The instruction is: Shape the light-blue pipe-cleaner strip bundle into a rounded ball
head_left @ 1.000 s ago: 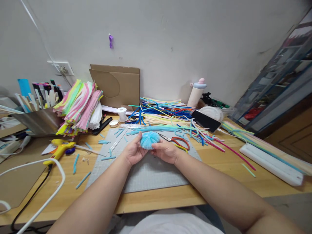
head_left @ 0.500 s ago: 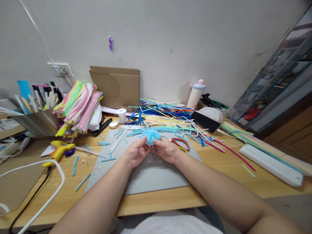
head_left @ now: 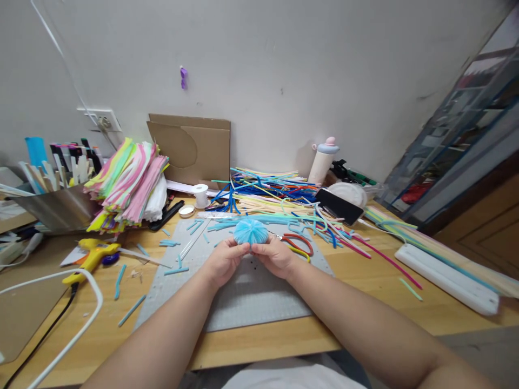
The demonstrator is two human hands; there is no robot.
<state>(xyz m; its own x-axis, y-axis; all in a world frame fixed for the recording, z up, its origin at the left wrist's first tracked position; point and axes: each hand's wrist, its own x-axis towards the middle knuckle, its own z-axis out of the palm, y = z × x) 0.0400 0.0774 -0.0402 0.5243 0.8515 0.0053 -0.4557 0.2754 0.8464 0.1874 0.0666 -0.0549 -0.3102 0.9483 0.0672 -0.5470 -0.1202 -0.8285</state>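
A fluffy light-blue pompom ball (head_left: 250,232) made of pipe cleaner is held up over the grey cutting mat (head_left: 251,294). My left hand (head_left: 221,262) pinches its lower left side with closed fingers. From the lower right, my right hand (head_left: 275,256) pinches it too. Both forearms reach in from the bottom of the view. Red-handled scissors (head_left: 298,243) lie on the mat just right of my right hand.
Loose coloured pipe cleaners (head_left: 279,197) are piled behind the mat; short blue offcuts (head_left: 168,244) lie to its left. A yellow glue gun (head_left: 91,255), a stack of pastel strips (head_left: 127,181), a thread spool (head_left: 200,195), a phone (head_left: 339,206), a bottle (head_left: 322,161) and a white bar (head_left: 446,276) surround it.
Both hands shifted from cupping the ball's sides to pinching it from below, and the ball now stands above the fingers. The view tilted slightly down.
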